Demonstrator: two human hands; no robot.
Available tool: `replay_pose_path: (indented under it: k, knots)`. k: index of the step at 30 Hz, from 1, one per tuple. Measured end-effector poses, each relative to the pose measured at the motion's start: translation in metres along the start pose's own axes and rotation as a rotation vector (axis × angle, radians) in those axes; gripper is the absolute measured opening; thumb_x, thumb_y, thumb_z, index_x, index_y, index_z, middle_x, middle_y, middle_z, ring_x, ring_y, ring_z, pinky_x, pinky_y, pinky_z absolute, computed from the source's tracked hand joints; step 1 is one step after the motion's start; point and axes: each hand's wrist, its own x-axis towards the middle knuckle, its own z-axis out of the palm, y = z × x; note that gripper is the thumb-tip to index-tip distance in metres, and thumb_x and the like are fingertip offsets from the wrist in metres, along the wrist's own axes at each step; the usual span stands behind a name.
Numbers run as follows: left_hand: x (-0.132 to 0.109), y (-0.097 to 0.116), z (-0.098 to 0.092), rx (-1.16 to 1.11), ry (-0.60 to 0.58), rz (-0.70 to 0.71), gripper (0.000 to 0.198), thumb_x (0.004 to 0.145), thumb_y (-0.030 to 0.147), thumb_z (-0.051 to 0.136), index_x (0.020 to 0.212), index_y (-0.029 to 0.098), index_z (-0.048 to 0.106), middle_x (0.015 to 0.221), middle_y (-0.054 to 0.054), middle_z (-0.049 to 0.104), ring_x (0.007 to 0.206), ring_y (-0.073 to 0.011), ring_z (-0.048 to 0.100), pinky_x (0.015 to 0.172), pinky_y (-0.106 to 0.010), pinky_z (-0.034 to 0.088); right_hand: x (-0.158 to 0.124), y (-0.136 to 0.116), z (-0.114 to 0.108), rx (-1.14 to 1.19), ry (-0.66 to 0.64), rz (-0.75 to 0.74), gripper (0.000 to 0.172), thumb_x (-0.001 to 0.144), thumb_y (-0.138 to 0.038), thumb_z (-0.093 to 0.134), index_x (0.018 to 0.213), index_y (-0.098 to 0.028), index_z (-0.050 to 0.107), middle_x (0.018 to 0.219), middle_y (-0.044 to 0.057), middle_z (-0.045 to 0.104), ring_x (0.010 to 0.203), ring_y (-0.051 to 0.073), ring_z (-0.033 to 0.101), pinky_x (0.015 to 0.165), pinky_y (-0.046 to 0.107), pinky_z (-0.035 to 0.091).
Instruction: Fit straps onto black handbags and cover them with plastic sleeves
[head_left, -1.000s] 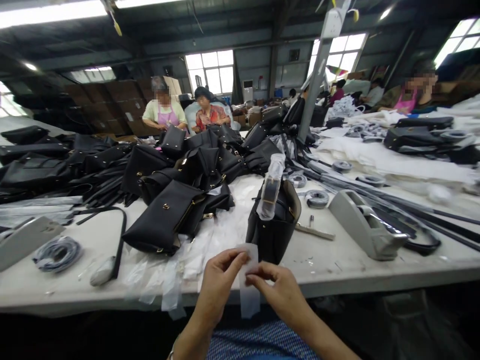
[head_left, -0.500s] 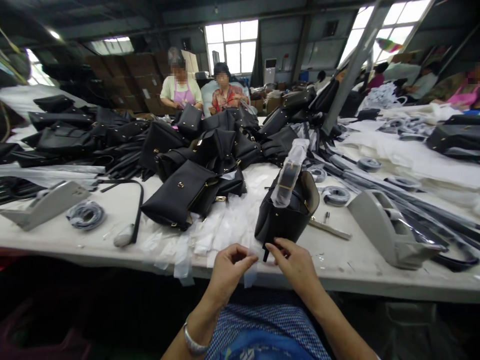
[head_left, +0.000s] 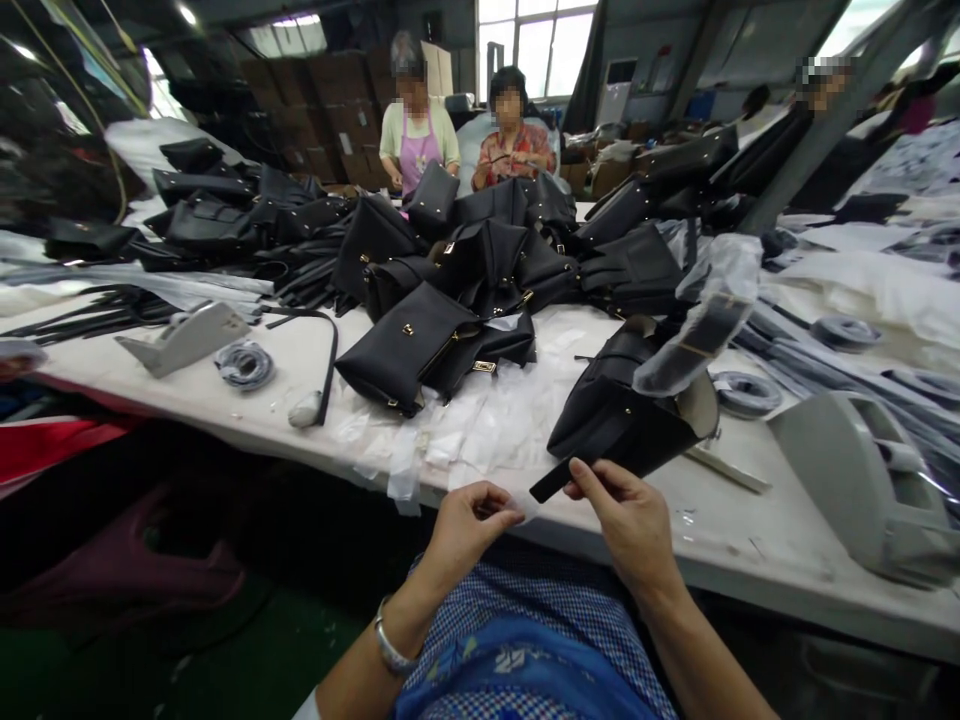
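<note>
Near the table's front edge, my right hand (head_left: 626, 510) pinches a short black strap (head_left: 553, 482) between thumb and fingers. The strap's free end points toward my left hand. Right behind it a black handbag (head_left: 622, 415) lies tilted, its pale lining showing at the right, and a plastic-wrapped strap with a buckle (head_left: 694, 345) lies over it. My left hand (head_left: 476, 520) is closed in a pinch on a small piece of clear plastic film (head_left: 529, 505), close to the strap's tip. Loose plastic sheets (head_left: 480, 420) lie on the table behind my left hand.
Another black handbag (head_left: 412, 345) lies left of the plastic sheets, before a large heap of black bags (head_left: 480, 235). Grey tape dispensers (head_left: 862, 480) stand at both sides. Coiled wrapped straps (head_left: 244, 366) lie about. Two people (head_left: 420, 140) work across the table.
My right hand has taken hold of the black strap and turned its end toward my left hand. The handbag has tipped over to the right. The camera view has swung left.
</note>
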Motion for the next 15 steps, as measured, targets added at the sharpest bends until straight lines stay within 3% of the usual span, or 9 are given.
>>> replay_pose_path:
  k: [5,15]
  knots:
    - [0.0,0.008,0.005,-0.02,-0.006,0.022,0.017,0.069,0.026,0.081,0.078,0.014,0.076,0.075,-0.006,0.075,0.069,-0.0178,0.066,0.065,-0.025,0.047,0.002,0.0,0.003,-0.02,-0.012,-0.043,0.037,0.086,-0.049,0.068,0.064,-0.02,0.067,0.063,0.001,0.07,0.062,0.016,0.062,0.061,0.023,0.045]
    - [0.007,0.018,0.018,-0.275,-0.097,-0.038,0.019,0.074,0.03,0.077,0.085,0.014,0.079,0.081,-0.007,0.078,0.072,-0.0181,0.068,0.065,-0.025,0.047,0.005,0.005,-0.002,-0.089,-0.092,-0.072,0.04,0.087,-0.052,0.065,0.063,-0.02,0.064,0.061,0.0,0.063,0.06,0.015,0.057,0.059,0.024,0.041]
